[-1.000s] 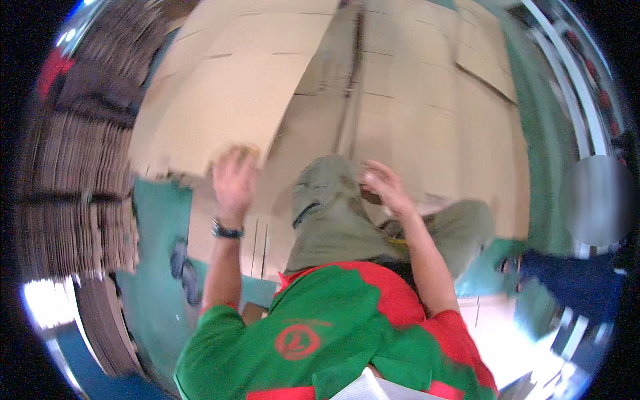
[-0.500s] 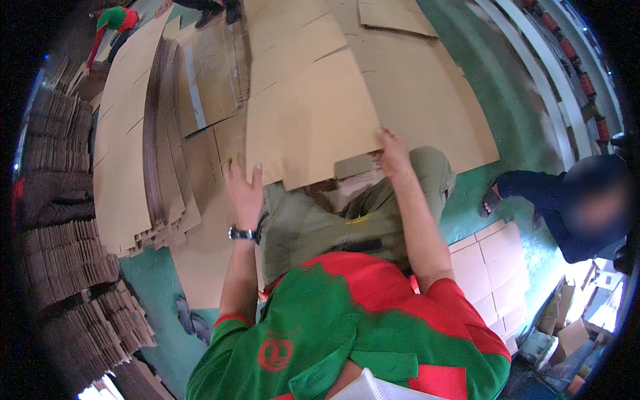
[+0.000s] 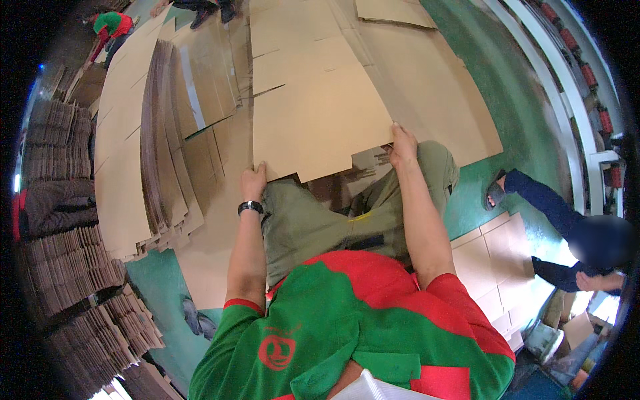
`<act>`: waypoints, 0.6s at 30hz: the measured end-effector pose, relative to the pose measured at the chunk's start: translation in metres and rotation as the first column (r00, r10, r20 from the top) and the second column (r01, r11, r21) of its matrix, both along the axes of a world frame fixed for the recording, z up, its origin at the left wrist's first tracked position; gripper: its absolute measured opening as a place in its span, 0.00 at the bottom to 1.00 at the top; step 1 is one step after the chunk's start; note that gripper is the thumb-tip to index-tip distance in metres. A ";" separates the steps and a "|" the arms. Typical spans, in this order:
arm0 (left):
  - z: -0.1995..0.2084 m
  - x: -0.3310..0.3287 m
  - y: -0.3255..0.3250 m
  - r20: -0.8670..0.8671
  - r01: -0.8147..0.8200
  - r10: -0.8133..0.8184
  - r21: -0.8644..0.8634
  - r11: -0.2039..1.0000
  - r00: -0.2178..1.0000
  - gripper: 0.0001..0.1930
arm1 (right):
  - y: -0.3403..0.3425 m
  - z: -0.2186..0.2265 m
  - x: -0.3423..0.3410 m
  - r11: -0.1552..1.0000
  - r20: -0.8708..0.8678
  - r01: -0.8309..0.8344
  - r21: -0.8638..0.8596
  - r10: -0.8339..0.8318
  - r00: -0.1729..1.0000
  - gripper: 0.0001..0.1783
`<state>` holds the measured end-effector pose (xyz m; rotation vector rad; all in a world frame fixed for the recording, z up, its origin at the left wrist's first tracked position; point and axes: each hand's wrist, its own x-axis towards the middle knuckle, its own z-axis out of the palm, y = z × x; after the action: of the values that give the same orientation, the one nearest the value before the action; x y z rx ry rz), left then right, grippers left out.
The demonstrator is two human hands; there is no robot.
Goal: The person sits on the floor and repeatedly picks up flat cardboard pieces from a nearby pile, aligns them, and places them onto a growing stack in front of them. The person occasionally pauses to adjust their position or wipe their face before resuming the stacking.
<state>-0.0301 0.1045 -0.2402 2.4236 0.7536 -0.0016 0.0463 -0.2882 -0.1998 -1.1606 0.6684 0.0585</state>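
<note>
A flat brown cardboard sheet (image 3: 320,113), with slots cut in its sides and a notched near edge, stretches away from my lap. At its near left corner my left hand (image 3: 253,181) is closed, thumb on top and the other fingers mostly hidden. My right hand (image 3: 403,143) pinches the near right corner. Beneath the near edge, between my knees, more cardboard shows in part. A wider cardboard sheet (image 3: 447,100) lies flat under and to the right of the held one.
To the left lies a fanned stack of cut cardboard (image 3: 127,167), with bundled cardboard piles (image 3: 60,140) beyond. A seated person (image 3: 553,207) is at the right beside pale cardboard (image 3: 497,267). Another person (image 3: 113,27) bends at the far left. White rails (image 3: 553,87) run along the right.
My left hand, spread open beside the sheet before, has closed on its near left corner. The sheet has turned slightly and its near edge sits differently. The person at right has leaned nearer.
</note>
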 end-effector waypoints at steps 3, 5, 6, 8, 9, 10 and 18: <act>0.012 0.005 -0.003 0.054 -0.003 0.012 -0.161 0.987 0.998 0.28 | 0.002 0.000 0.001 0.998 0.014 0.042 0.053 -0.042 0.999 0.23; 0.019 0.010 -0.015 0.084 0.004 0.009 -0.152 0.988 0.996 0.27 | 0.004 -0.002 0.002 0.988 0.053 0.133 0.076 -0.138 0.989 0.26; 0.022 0.013 -0.022 0.134 0.022 -0.005 -0.121 0.992 0.991 0.27 | 0.004 -0.004 0.003 0.975 0.088 0.207 0.080 -0.214 0.973 0.26; 0.021 0.028 -0.038 0.135 -0.002 0.032 -0.217 0.976 0.990 0.26 | 0.004 -0.010 0.005 0.965 0.134 0.256 0.062 -0.263 0.956 0.29; 0.019 0.036 -0.044 0.159 -0.008 0.050 -0.256 0.967 0.986 0.25 | 0.002 -0.013 0.004 0.971 0.143 0.235 0.040 -0.238 0.961 0.32; 0.015 0.042 -0.048 0.110 0.001 0.022 -0.208 0.978 0.994 0.25 | 0.001 -0.015 0.004 0.978 0.164 0.209 0.020 -0.209 0.964 0.35; -0.029 0.062 -0.062 -0.184 0.280 -0.272 0.019 0.960 0.945 0.25 | -0.005 -0.022 -0.001 0.988 0.007 0.062 -0.144 -0.061 0.998 0.49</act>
<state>0.0324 0.0428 -0.2694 2.5776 0.4871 -0.3213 0.0458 -0.2935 -0.2217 -1.2772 0.7148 -0.0441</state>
